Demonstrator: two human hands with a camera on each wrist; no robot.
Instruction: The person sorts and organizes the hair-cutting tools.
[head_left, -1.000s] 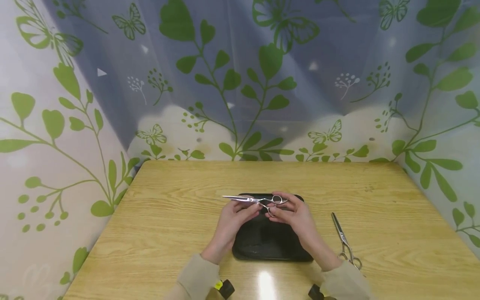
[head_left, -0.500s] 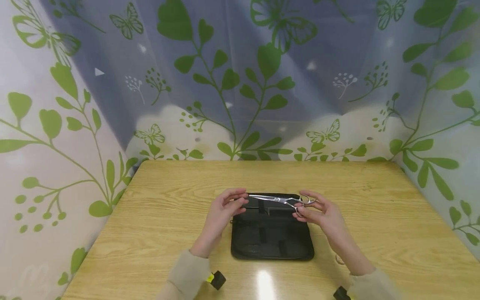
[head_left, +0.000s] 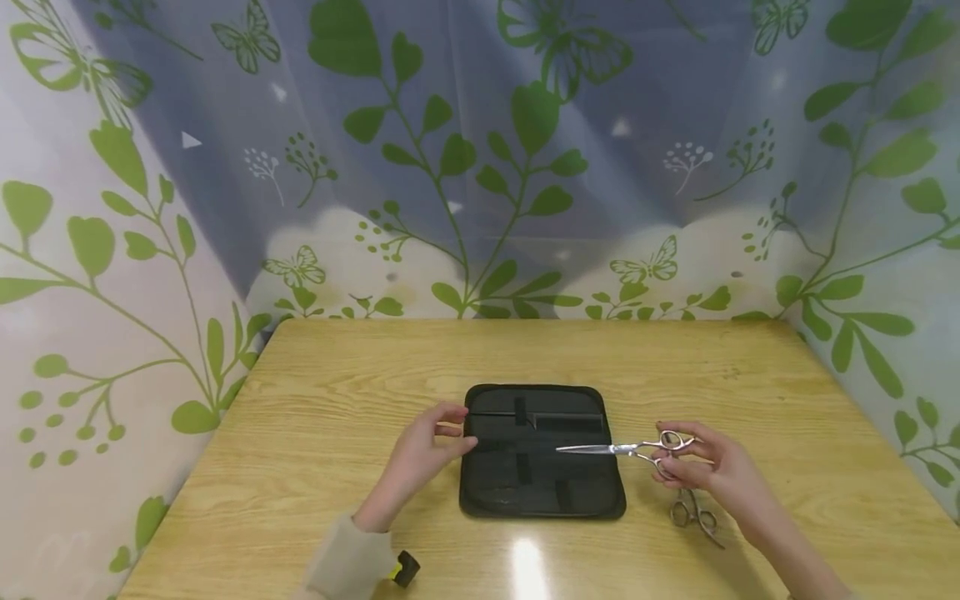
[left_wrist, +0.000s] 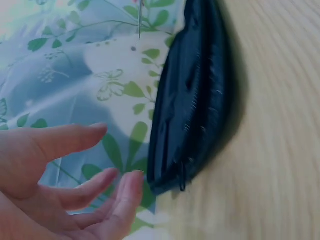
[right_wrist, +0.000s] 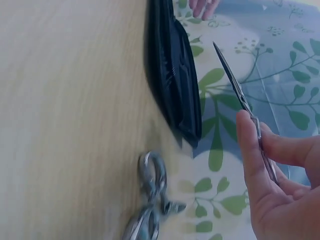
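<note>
A pair of silver scissors (head_left: pixel 626 448) hangs over the right edge of an open black case (head_left: pixel 542 475), blades closed and pointing left. My right hand (head_left: pixel 693 461) pinches them by the handle loops; in the right wrist view the blades (right_wrist: pixel 239 90) rise past my fingers (right_wrist: pixel 255 165). My left hand (head_left: pixel 435 442) hovers at the case's left edge with relaxed fingers and holds nothing; in the left wrist view its fingers (left_wrist: pixel 95 185) are spread near the case (left_wrist: pixel 192 100). A black comb (head_left: pixel 540 415) lies in the case's top strip.
A second pair of silver scissors (head_left: pixel 693 510) lies on the wooden table (head_left: pixel 315 417) just below my right hand, also seen in the right wrist view as scissors (right_wrist: pixel 150 200). Leaf-patterned curtains (head_left: pixel 480 167) close off the back and sides.
My right hand carried the scissors from above the case's top to the right and toward me. My left hand let go of the blades and drew back to the case's left edge.
</note>
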